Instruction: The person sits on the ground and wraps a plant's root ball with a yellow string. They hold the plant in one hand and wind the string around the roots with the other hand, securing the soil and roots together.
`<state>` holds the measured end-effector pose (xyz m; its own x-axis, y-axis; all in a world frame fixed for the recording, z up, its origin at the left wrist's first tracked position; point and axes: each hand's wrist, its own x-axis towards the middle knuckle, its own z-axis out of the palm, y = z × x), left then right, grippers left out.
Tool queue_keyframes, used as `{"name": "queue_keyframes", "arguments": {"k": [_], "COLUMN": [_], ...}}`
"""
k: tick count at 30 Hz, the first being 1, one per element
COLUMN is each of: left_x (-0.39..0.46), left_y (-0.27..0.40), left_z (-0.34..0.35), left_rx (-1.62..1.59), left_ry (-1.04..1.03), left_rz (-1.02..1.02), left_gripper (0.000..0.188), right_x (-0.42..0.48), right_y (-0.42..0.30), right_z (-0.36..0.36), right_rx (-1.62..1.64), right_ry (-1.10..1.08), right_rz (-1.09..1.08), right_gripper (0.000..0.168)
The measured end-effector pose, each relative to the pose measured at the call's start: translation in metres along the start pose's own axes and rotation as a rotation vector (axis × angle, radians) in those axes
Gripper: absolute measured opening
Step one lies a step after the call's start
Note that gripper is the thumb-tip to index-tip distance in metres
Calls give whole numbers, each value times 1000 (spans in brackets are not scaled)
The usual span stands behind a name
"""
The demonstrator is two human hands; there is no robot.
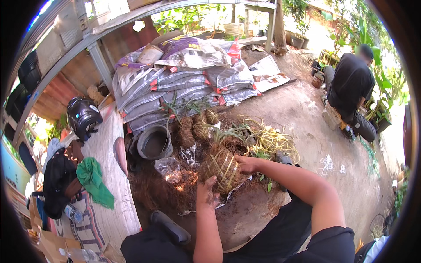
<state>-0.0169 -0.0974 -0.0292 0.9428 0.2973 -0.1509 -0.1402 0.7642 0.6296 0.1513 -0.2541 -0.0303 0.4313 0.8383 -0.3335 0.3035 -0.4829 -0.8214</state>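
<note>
A fibre-wrapped root ball bound crosswise with yellowish strapping is held between my two hands, with narrow green leaves above it. My left hand, soiled with earth, supports it from the lower left. My right hand grips its right side. Loose brown fibre lies on the ground to the left, by a clear plastic bag. Several similar wrapped root balls with plants stand behind. A tangle of yellow straps lies to the right of them.
A dark bucket stands at the left, before stacked sacks. A wooden bench holds a helmet and a green cloth. Another person sits low at the right, near potted plants. White string lies on the ground.
</note>
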Motion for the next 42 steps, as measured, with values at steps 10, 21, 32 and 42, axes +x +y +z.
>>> {"name": "queue_keyframes", "arguments": {"k": [10,21,32,42], "left_x": [-5,-8,5,6], "left_y": [22,34,7,24], "left_z": [-8,-30,-40,-41], "left_rx": [171,370,202,165], "left_ry": [-155,37,48,127], "left_rz": [-38,-269,-158,102], "left_gripper": [69,68,66,62], "right_x": [22,-22,-26,-21], "right_y": [39,-28,-59,-97], "right_z": [1,1,-12,39], "right_rx": [-330,-251,301,252], "right_ry": [98,167,285,465], "right_rz": [-328,-185,-71,-172], "right_gripper": [41,19,33,86]}}
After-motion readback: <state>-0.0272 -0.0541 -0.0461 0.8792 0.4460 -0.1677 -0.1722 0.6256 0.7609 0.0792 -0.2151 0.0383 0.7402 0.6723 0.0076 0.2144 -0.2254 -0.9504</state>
